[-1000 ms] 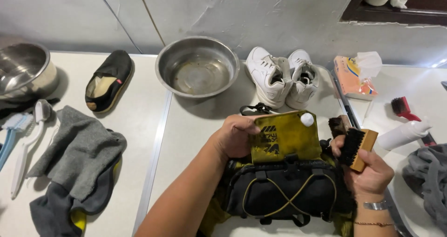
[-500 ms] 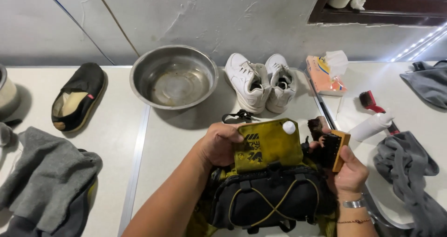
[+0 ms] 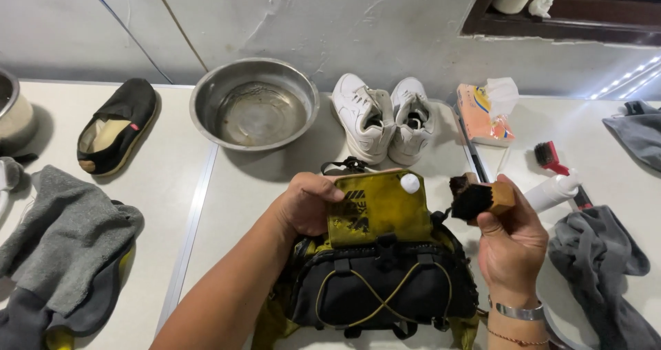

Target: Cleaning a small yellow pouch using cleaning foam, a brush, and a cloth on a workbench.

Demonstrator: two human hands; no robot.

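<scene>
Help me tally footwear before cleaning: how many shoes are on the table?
3. A black slip-on shoe lies at the left, beside the metal bowl. Two white sneakers stand together right of the bowl, against the wall. Others may lie outside the view.

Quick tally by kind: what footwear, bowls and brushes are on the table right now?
White sneakers: 2
Black slip-on shoe: 1
Steel bowls: 2, one whole, one cut off at the left edge
Brushes: 2, wooden in right hand, red-handled
Total: 7
</scene>
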